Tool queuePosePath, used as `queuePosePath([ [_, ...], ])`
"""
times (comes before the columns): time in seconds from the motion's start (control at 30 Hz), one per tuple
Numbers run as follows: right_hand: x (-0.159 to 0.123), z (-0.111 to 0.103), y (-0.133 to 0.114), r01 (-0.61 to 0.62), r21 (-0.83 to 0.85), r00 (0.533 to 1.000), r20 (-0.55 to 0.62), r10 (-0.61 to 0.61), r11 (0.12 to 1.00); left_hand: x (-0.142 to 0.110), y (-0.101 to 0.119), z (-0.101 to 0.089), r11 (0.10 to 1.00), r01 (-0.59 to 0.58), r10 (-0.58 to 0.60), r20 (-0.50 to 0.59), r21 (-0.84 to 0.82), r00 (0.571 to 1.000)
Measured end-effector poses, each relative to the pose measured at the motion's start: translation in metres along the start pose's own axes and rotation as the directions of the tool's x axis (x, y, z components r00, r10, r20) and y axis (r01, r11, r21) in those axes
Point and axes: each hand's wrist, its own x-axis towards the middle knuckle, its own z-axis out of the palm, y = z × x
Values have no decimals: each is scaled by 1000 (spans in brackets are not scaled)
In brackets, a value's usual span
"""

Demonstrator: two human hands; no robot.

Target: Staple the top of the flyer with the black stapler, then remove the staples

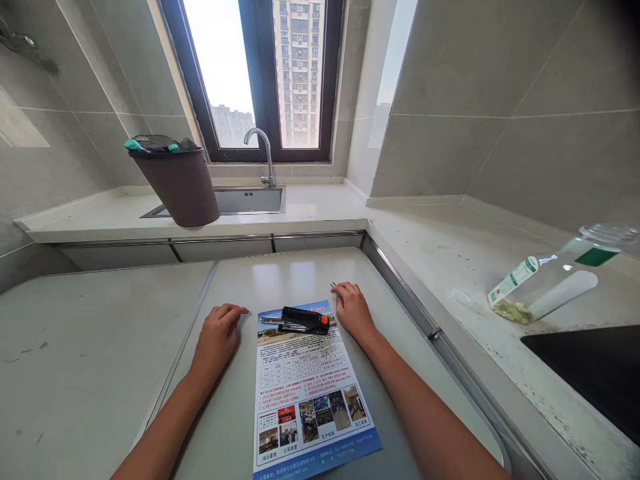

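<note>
A black stapler [313, 321] with an orange-red patch lies across the top of a printed leaflet [310, 373], its metal part sticking out to the left. My left hand [219, 337] rests on the white tabletop [280, 273] just left of the leaflet, index finger stretched toward the paper's edge, holding nothing I can see. Past the leaflet's upper right corner, my right hand [354, 310] has its fingertips closed at a small thin metal piece [333, 285], too small to make out clearly.
Behind the table, a counter [320, 200] carries a dark bin [177, 183] beside a sink [250, 200] with a faucet [267, 157]. On the right counter a clear plastic container [560, 273] leans near a black panel [595, 373]. A seam [193, 333] divides the tabletop.
</note>
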Motion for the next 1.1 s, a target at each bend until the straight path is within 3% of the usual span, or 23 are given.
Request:
queuePosePath([
  [0.2,1,-1,-1,-2,21,1000,-11,2,1000,-2,26,-5,958,79,-100,-63,-277,993],
  [0.4,0,-1,-1,-10,44,1000,-16,11,999,-4,29,-2,870,233,-251,18,-434,968],
  [0.63,1,-3,-4,12,112,999,-50,-6,994,-4,36,-4,892,166,-166,37,-421,985],
  [0.73,-2,-10,-19,110,259,991,-97,-87,960,-4,42,-5,899,140,-141,28,-415,990],
  [0.8,-6,-14,-33,206,383,978,-53,-201,901,-4,45,-6,906,123,-123,26,-404,992],
  [0.9,-14,-14,-51,285,485,912,128,-389,827,-3,48,-6,920,108,-96,51,-376,994],
  [1.0,-20,-9,-60,285,455,874,237,-424,843,-2,47,-6,931,93,-71,74,-353,995],
  [1.1,-22,-6,-60,289,440,871,249,-425,850,-1,45,-3,930,75,-42,100,-360,994],
])
